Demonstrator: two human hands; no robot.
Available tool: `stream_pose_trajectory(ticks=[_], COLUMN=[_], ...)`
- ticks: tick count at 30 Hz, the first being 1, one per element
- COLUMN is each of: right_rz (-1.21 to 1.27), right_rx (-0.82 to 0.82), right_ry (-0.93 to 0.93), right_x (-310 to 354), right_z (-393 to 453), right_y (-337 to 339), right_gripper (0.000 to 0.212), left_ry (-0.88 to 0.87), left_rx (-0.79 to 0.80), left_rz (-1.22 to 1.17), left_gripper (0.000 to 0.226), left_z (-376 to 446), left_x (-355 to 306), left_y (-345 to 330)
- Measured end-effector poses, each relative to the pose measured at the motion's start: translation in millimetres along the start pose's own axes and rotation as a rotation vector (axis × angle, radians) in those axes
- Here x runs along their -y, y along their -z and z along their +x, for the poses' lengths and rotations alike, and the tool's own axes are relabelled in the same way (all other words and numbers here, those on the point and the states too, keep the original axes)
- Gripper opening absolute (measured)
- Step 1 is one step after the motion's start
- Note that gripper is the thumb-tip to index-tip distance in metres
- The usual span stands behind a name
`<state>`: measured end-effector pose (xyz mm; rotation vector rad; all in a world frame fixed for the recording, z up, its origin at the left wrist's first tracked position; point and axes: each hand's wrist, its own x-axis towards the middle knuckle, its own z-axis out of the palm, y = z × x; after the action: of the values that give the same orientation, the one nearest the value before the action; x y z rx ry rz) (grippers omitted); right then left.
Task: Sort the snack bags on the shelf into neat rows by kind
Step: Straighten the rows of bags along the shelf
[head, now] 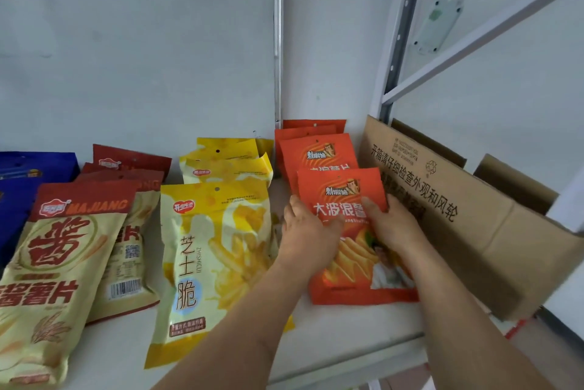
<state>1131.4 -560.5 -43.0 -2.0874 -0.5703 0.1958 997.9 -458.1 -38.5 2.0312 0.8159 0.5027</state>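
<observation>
Snack bags lie in rows on a white shelf (pixel 347 336). At the right, the front orange bag (pixel 354 263) has both my hands on it. My left hand (pixel 305 231) lies over its left edge with the thumb across the front. My right hand (pixel 390 223) holds its right edge, thumb on the front. More orange bags (pixel 316 149) stand stacked behind it. A row of yellow bags (pixel 211 257) runs down the middle. Cream-and-red bags (pixel 60 279) fill the row left of those. Blue bags (pixel 28 175) show at the far left edge.
An open brown cardboard box (pixel 467 216) with printed characters stands at the shelf's right end, touching the orange row. A grey metal upright (pixel 401 36) and slanted shelf rail rise behind it. A white wall backs the shelf.
</observation>
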Motion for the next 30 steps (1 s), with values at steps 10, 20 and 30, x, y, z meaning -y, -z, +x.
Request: stream_pose_trajectory(ticks=[10,20,30], right_rz=[0.019,0.087,-0.206], right_rx=[0.025,0.170,0.067], right_ry=[0.110,0.019,0.172], right_x=[16,20,34], right_z=[29,79,101], right_y=[-13,-11,-11], right_gripper=[0.026,0.059,0.081], left_ry=[0.036,0.174,0.107], left_rx=[-0.022,-0.129,-0.196], left_rz=[-0.143,-0.234,-0.035], left_gripper=[0.103,0.085,0.097], left_z=[22,40,28], left_x=[4,-3,-1], left_y=[-8,-20,-28])
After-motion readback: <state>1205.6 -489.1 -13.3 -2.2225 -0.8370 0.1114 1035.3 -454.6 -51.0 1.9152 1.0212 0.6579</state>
